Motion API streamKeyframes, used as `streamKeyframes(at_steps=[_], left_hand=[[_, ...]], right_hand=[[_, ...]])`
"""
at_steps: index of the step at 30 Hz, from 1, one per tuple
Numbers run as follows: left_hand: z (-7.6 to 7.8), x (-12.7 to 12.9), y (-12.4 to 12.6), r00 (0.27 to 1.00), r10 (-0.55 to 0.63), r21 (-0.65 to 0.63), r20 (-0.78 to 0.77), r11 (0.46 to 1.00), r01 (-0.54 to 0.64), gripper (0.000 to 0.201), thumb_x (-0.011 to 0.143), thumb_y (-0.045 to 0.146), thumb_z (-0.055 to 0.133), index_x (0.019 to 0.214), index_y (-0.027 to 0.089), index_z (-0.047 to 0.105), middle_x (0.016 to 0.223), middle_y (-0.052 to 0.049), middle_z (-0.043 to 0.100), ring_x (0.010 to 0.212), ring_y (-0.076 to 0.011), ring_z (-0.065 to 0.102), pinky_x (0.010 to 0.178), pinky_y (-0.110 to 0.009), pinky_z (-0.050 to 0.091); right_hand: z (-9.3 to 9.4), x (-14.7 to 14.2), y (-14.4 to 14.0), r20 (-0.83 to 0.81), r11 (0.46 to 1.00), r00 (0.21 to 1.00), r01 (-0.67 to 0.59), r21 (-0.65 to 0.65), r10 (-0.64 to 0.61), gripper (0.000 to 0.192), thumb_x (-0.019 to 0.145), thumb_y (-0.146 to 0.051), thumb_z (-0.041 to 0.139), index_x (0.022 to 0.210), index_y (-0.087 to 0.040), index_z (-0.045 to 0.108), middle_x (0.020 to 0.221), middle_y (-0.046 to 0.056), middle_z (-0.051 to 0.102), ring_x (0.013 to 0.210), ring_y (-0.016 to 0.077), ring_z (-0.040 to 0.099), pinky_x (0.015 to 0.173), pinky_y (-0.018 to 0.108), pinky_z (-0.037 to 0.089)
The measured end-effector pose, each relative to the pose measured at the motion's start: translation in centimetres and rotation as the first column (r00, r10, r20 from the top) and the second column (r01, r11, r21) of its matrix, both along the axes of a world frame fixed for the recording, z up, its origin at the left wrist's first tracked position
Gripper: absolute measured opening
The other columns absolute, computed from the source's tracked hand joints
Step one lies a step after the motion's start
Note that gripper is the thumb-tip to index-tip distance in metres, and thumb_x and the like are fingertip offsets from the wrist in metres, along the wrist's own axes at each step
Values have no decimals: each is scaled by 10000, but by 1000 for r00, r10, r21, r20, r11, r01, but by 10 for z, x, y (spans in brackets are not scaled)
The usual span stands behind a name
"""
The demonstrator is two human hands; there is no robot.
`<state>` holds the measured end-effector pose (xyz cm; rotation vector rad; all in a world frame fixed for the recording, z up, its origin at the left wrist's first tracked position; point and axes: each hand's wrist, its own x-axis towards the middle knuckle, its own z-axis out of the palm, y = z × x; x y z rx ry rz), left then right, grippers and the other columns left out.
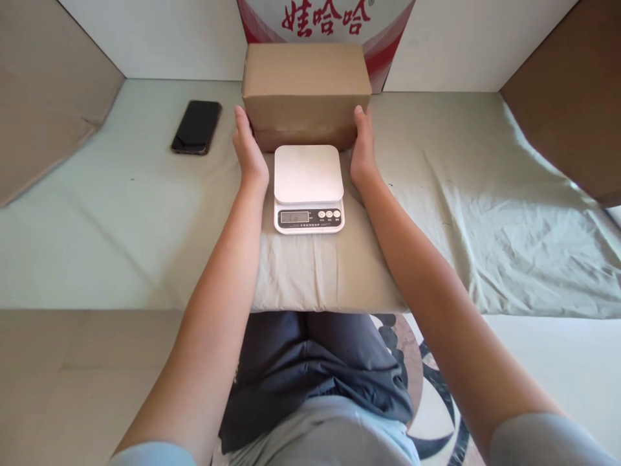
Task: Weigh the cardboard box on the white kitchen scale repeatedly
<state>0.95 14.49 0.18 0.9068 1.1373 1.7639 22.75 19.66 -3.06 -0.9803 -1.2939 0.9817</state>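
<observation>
A closed brown cardboard box [306,71] is at the back of the cloth-covered surface, just behind a white digital kitchen scale [308,173]. My left hand [249,147] presses against the box's left side, its thumb upright near the front edge. On the opposite side, my right hand [363,145] holds the box in the same way. Most of the fingers on both hands are hidden behind the box's sides. Nothing lies on the scale's flat platform; its small display shows faint digits beside three round buttons.
A black smartphone [196,127] lies left of the box. Large cardboard panels [48,84] stand at the left and right ends. Behind the box is a red and white printed carton [325,19]. The pale green cloth [485,188] is wrinkled at the right.
</observation>
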Motion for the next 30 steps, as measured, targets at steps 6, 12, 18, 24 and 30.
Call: streamKeyframes(at_steps=[6,12,18,24,30], left_hand=[[29,-14,-18,990,-5,95,-141,995,18,606,1161,499,90,1230,263,644,1396,74,742,1524,-112,525,1390,-387,348],[48,-19,-79,990,-37,239,-135,969,69,511,1115,568,270,1191,402,747,1478,105,706,1611,-203,439,1383,-435,342],[46,-3,-119,979,-23,251,-203,965,75,696,964,877,363,1293,398,746,1531,53,678,1677,-284,320,1389,-517,285],[29,2,-144,982,-39,187,-185,980,74,739,839,939,510,1299,416,758,1558,7,652,1684,-342,292,1376,-577,288],[17,-1,-150,985,-43,143,-166,987,67,790,838,941,499,1293,349,758,1544,-49,664,1626,-373,409,1353,-561,316]], right_hand=[[55,-12,-36,-53,993,998,34,111,-28,871,797,-969,424,1484,-435,463,1582,-146,607,1669,177,353,1413,333,340],[86,0,-94,-32,961,997,-54,269,65,529,967,-538,490,1457,-343,522,1523,-37,634,1588,213,477,1389,394,392],[82,9,-143,87,967,996,3,253,-26,536,983,-692,422,1487,-519,484,1582,-93,582,1625,266,442,1384,434,416],[65,16,-170,64,987,996,56,150,-66,778,865,-881,467,1538,-490,444,1614,-57,555,1666,357,360,1380,566,386],[50,13,-175,-27,994,999,27,107,-24,752,836,-824,571,1483,-451,485,1579,-18,587,1643,343,394,1361,536,414]])
